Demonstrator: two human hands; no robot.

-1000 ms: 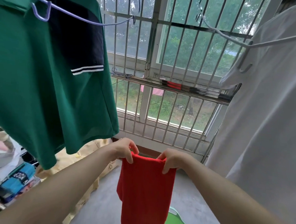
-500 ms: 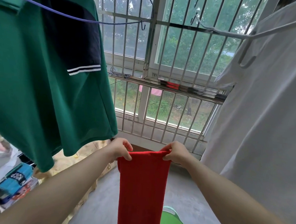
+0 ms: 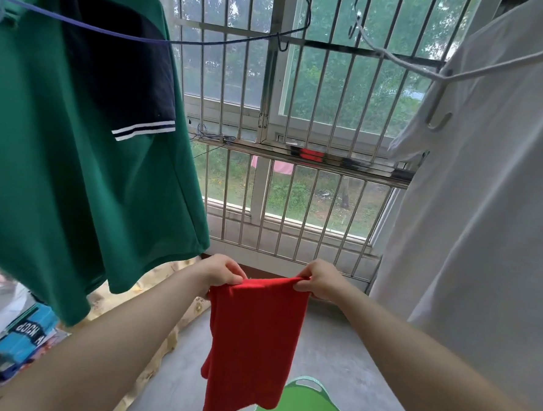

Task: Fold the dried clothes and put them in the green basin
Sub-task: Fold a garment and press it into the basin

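Note:
A red garment (image 3: 253,344) hangs straight down in front of me, held by its top edge. My left hand (image 3: 223,270) pinches the left top corner and my right hand (image 3: 318,279) pinches the right top corner, with the edge stretched between them. The green basin (image 3: 307,404) stands on the grey floor below, partly hidden behind the red cloth. A green shirt with a navy sleeve (image 3: 76,149) hangs on a hanger at the left. On the right a white shirt (image 3: 486,202) hangs on another hanger.
A barred window (image 3: 299,137) fills the wall ahead. A yellowish patterned cloth (image 3: 150,287) lies against the left side. Stacked items, one a blue box (image 3: 23,336), sit at the lower left. Bare concrete floor (image 3: 328,342) lies between the hanging shirts.
My hands have drawn apart, pulling the red garment's top edge taut and flat. The cloth now hangs longer and straighter, and the view has tilted slightly.

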